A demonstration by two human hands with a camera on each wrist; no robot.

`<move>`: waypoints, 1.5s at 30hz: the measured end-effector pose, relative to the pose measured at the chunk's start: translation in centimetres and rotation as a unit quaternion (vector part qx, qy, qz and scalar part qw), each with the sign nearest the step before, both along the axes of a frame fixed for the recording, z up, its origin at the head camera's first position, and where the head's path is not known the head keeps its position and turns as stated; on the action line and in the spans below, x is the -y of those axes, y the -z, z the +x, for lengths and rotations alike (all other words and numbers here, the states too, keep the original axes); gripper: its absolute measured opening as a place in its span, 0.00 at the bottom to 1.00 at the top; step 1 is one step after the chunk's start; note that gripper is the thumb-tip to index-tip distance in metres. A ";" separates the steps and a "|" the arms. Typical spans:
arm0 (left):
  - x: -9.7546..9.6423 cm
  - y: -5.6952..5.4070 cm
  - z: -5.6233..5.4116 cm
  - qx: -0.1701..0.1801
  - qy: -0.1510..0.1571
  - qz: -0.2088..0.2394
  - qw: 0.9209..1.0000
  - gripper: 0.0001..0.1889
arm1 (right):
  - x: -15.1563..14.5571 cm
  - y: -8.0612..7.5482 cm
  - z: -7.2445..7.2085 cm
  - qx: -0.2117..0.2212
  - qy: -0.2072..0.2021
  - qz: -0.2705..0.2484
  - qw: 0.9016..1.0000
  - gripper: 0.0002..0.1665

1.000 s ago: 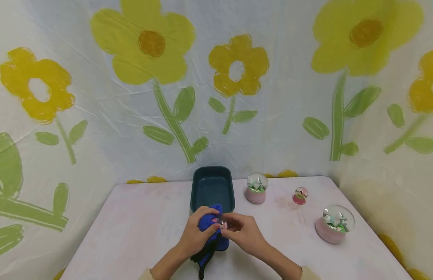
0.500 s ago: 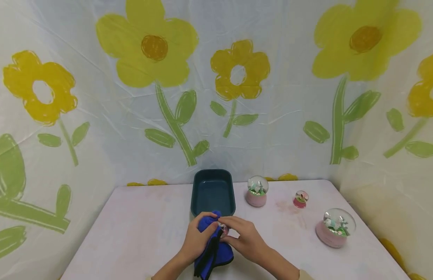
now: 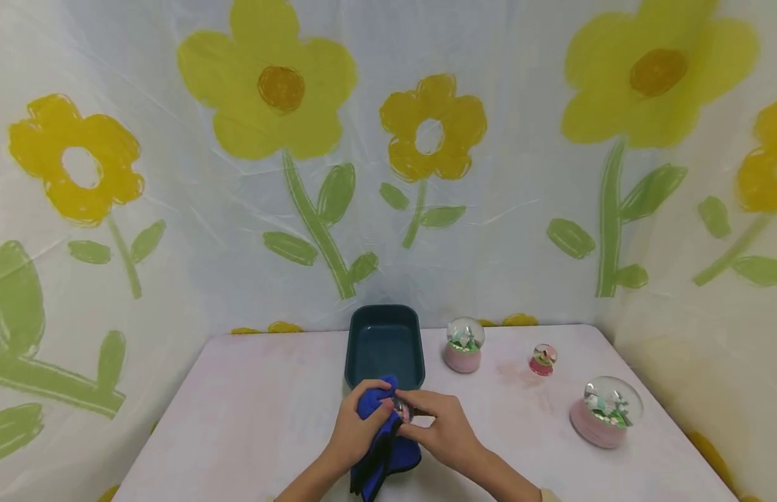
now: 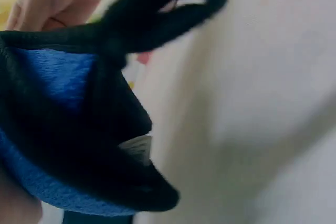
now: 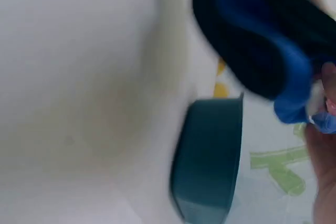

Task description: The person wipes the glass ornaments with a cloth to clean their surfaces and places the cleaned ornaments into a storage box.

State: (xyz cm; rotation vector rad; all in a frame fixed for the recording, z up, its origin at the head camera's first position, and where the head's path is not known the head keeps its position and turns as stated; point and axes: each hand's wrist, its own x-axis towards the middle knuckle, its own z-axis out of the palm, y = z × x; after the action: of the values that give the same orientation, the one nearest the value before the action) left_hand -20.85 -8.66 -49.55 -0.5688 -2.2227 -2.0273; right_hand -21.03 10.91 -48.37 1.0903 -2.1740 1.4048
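Nearest to us, both forearms reach up from the lower edge and bring the hands together, wrists bent inward. Below them hangs a blue cloth with black edging, and in the left wrist view we find a pale label in its folds, its print too blurred for us to read. The left hand grips the bunched cloth, thumb on top. The right hand, its fingers bent, pinches a small globe against the cloth, held just in front of a dark teal tray. To the right we see a large snow globe on a pink base; farther back, a tiny globe and a medium snow globe. Behind the table rises a flower-printed backdrop.
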 end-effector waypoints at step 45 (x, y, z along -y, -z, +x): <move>1.0 0.9 -1.4 -0.030 0.008 -0.088 0.996 0.24 | -0.3 -0.4 -0.8 0.263 -0.025 -0.026 0.964 0.18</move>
State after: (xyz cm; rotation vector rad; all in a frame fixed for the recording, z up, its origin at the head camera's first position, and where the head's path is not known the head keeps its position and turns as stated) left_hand -22.27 -9.70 -50.49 -0.6556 -2.3822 -1.8077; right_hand -21.84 11.18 -48.00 0.8224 -2.4463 1.9388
